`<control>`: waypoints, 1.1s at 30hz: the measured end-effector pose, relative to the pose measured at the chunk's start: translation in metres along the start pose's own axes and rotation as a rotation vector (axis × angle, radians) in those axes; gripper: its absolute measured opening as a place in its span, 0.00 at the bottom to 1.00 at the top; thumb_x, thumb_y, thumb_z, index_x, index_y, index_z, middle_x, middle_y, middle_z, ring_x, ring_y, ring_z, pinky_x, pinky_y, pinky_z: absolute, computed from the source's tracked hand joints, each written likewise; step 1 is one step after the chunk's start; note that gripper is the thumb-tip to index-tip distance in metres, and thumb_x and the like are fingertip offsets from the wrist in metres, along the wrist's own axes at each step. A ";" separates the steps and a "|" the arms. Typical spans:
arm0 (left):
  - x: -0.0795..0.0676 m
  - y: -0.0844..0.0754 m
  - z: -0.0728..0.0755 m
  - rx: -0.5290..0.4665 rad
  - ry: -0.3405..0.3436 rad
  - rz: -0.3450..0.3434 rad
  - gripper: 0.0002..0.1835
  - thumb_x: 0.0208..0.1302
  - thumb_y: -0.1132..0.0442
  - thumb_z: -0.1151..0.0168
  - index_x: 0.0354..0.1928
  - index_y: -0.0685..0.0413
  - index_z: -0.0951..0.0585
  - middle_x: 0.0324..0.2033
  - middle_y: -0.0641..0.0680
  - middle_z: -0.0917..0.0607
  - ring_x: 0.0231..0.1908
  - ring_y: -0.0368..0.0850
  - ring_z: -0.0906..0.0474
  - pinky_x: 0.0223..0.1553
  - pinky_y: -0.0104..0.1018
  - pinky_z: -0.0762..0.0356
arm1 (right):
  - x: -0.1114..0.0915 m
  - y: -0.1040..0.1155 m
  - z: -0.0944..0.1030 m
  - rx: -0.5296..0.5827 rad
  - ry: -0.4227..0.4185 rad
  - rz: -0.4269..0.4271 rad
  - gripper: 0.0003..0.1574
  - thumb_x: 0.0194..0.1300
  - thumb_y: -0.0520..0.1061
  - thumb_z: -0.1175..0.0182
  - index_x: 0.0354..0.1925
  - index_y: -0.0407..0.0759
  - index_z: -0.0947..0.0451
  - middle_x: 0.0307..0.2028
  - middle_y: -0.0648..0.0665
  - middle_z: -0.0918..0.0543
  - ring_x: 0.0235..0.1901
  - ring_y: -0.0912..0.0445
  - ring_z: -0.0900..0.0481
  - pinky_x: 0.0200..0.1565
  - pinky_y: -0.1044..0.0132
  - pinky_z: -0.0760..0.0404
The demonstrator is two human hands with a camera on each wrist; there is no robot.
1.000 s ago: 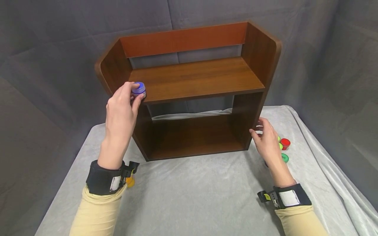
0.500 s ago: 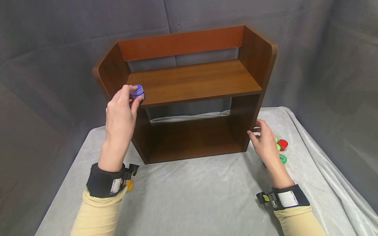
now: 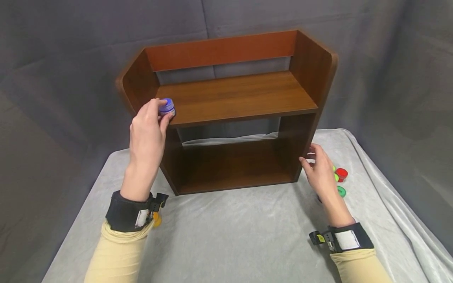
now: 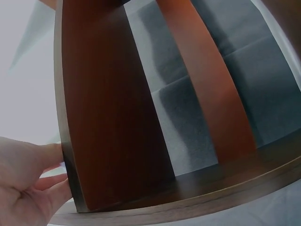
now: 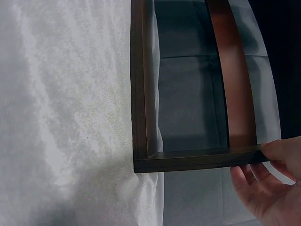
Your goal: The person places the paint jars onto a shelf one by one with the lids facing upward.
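A small brown wooden bookshelf (image 3: 233,96) with two levels stands on the cloth. At the left front corner of its upper board, my left hand (image 3: 145,135) holds a small blue-lidded jar (image 3: 168,106), index finger over the lid and thumb at its side. In the left wrist view, the left hand (image 4: 28,181) is at the board's edge and the jar is almost wholly hidden. My right hand (image 3: 320,169) grips the front edge of the right side panel (image 3: 304,143). In the right wrist view, its thumb and fingers lie on opposite faces of that panel (image 5: 202,161).
Right of the shelf, partly behind my right hand, are a red-lidded tub (image 3: 341,174), a green lid (image 3: 341,191) and yellow-green pieces (image 3: 336,177). An orange item (image 3: 157,219) lies by my left wrist. Grey cloth (image 3: 226,236) covers the table; grey curtains (image 3: 70,98) surround it.
The head view has swayed slightly. Both hands keep the same places: the left with the jar at the upper board's corner, the right on the side panel.
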State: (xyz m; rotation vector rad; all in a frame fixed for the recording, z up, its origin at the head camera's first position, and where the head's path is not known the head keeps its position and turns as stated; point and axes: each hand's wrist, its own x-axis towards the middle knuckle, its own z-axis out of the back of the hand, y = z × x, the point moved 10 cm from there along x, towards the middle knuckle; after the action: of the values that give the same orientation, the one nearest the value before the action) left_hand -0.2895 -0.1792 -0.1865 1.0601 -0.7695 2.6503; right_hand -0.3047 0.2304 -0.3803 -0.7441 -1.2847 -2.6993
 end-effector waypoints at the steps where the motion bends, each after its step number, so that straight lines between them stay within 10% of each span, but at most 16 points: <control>1: 0.001 0.000 0.000 0.005 0.002 0.003 0.20 0.63 0.60 0.38 0.55 0.62 0.23 0.54 0.64 0.18 0.54 0.61 0.19 0.53 0.52 0.22 | 0.000 0.000 0.001 0.002 -0.002 0.002 0.26 0.65 0.37 0.41 0.60 0.32 0.32 0.52 0.27 0.22 0.48 0.33 0.18 0.47 0.40 0.20; 33: 0.010 0.002 -0.007 0.063 0.048 0.115 0.24 0.66 0.64 0.40 0.61 0.64 0.29 0.59 0.68 0.21 0.59 0.65 0.24 0.56 0.55 0.26 | 0.000 -0.002 0.006 -0.021 0.020 -0.020 0.28 0.66 0.38 0.41 0.62 0.33 0.34 0.54 0.28 0.23 0.50 0.34 0.20 0.49 0.40 0.21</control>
State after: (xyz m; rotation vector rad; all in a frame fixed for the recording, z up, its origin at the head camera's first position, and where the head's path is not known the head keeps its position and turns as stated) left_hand -0.3019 -0.1775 -0.1847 0.9920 -0.7643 2.8023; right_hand -0.3031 0.2362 -0.3784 -0.7091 -1.2681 -2.7329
